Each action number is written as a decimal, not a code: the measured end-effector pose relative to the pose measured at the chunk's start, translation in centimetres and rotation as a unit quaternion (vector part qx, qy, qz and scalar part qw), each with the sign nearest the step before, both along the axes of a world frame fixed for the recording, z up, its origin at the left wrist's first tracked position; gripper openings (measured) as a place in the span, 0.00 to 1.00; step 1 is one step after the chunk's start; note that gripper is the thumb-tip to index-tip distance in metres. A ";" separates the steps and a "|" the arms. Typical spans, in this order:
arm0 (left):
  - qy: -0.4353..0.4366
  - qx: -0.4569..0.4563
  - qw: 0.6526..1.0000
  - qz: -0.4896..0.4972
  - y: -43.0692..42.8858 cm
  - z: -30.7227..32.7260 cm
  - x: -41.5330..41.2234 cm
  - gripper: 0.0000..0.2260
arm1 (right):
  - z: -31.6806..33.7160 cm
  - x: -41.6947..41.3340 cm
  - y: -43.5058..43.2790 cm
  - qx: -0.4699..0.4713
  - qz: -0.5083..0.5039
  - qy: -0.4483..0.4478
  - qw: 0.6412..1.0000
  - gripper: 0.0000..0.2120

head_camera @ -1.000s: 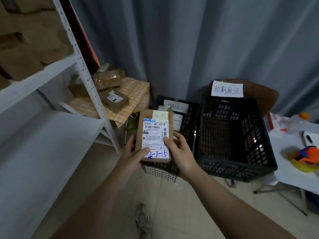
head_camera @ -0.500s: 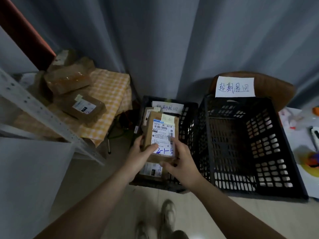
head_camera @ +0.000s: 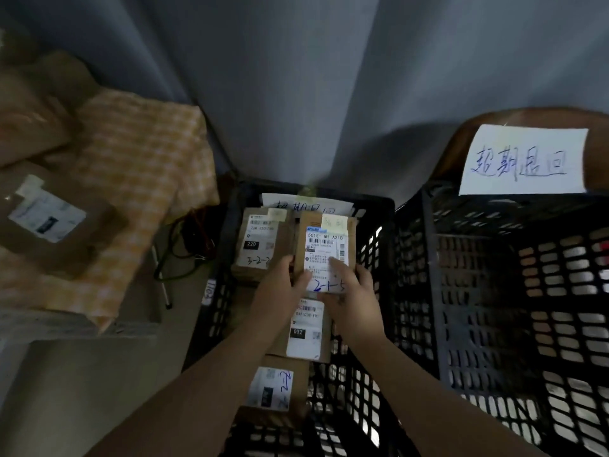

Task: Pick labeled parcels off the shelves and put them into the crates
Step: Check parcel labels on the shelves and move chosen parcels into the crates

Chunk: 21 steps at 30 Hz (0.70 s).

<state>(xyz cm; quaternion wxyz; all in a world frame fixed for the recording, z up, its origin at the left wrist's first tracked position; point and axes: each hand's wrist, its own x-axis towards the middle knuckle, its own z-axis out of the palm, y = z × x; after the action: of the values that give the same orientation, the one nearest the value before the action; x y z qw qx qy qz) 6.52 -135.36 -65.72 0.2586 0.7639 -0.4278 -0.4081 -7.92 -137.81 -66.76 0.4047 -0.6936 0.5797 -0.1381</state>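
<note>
A small brown cardboard parcel [head_camera: 324, 240] with a white label marked "2-1-5" hangs over the left black crate [head_camera: 227, 206]. My left hand [head_camera: 280, 285] grips its lower left edge, thumb on the label. My right hand [head_camera: 352, 291] grips its lower right edge, thumb on the label too. Below it in the crate lie three labeled parcels: one at the back left [head_camera: 257, 245], one marked "032" [head_camera: 304, 334] under my hands, one at the front [head_camera: 273, 390]. The right black crate [head_camera: 494, 291] shows no parcels inside.
A handwritten paper sign [head_camera: 524, 159] is fixed on a brown chair back behind the right crate. At the left, a checked cloth [head_camera: 138, 166] carries brown parcels, one with a white label [head_camera: 46, 216]. Grey curtain hangs behind. Cables [head_camera: 184, 239] lie on the floor beside the left crate.
I have come closer to the crates and the view has dropped. Both hands have carried the parcel forward and down, from in front of the left crate to over it.
</note>
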 end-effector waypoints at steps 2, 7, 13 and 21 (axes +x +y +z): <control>-0.067 -0.003 0.998 -0.018 -1.6 -2.9 0.8 0.13 | -3.0 0.9 -1.8 0.011 -0.007 -0.010 1.000 0.29; -0.234 0.063 0.964 -0.111 -2.9 -7.6 3.4 0.23 | -9.5 2.9 -4.5 0.007 0.004 0.014 1.000 0.25; -0.273 0.026 0.948 -0.160 -3.5 -9.6 5.5 0.22 | -12.4 2.7 -7.4 0.021 0.009 0.031 0.999 0.25; -0.301 0.051 0.931 -0.201 -3.6 -9.7 5.5 0.22 | -10.1 2.9 -8.7 -0.023 0.128 0.244 0.961 0.24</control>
<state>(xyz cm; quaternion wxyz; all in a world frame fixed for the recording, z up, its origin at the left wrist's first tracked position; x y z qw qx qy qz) 12.00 -138.91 -75.41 -0.0087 0.7612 -0.6085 -0.2240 -4.99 -146.50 -76.87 0.2491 -0.7840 0.5636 0.0754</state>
